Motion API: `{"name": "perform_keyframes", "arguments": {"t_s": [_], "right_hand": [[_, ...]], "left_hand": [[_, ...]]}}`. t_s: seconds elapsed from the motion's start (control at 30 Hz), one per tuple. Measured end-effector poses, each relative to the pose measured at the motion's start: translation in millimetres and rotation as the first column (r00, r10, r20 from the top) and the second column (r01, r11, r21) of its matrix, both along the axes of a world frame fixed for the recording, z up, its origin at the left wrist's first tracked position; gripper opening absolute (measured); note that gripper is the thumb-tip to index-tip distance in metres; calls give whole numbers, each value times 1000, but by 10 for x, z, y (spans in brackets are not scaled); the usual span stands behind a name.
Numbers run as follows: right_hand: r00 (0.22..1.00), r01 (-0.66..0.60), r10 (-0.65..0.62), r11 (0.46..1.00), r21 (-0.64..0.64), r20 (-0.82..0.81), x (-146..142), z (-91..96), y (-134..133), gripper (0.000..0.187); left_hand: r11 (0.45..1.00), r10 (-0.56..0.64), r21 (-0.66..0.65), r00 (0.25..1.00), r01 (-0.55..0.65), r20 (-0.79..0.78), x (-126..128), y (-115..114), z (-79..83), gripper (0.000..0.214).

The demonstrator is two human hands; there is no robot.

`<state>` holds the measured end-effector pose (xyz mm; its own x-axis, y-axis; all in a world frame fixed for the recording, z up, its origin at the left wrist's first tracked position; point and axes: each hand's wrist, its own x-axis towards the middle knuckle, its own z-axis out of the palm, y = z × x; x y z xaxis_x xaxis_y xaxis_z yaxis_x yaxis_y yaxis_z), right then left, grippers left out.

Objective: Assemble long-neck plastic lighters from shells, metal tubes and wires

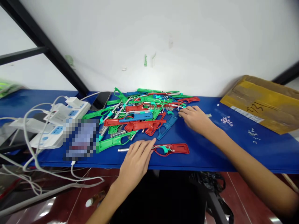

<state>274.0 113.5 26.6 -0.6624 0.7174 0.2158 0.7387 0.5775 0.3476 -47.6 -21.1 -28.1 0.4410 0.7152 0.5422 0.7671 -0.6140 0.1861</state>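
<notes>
A heap of red, green and blue plastic lighter shells with metal tubes (142, 115) lies on the blue table (210, 152). My left hand (137, 158) rests near the front edge, fingers flat on the metal tube end of a red lighter shell (173, 149) that carries a teal trigger. My right hand (196, 119) reaches to the right edge of the heap, fingers stretched toward small parts there, beside a blue shell (167, 127). I cannot make out anything held in it.
White power strips with plugs and cables (58, 119) crowd the table's left side, beside a blurred-out phone (80, 140) and a dark phone (101, 100). A yellow cardboard box (263, 102) lies at the right. Small white bits (226, 120) are scattered near it. A white wall stands behind.
</notes>
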Motion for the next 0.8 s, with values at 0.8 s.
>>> {"name": "perform_keyframes", "arguments": {"t_s": [0.8], "right_hand": [[283,-116,-415,880,-461,-864,-114,-373,-1383,12]], "left_hand": [[951,-130,-251,970,181,206,532,264,265,13]]}}
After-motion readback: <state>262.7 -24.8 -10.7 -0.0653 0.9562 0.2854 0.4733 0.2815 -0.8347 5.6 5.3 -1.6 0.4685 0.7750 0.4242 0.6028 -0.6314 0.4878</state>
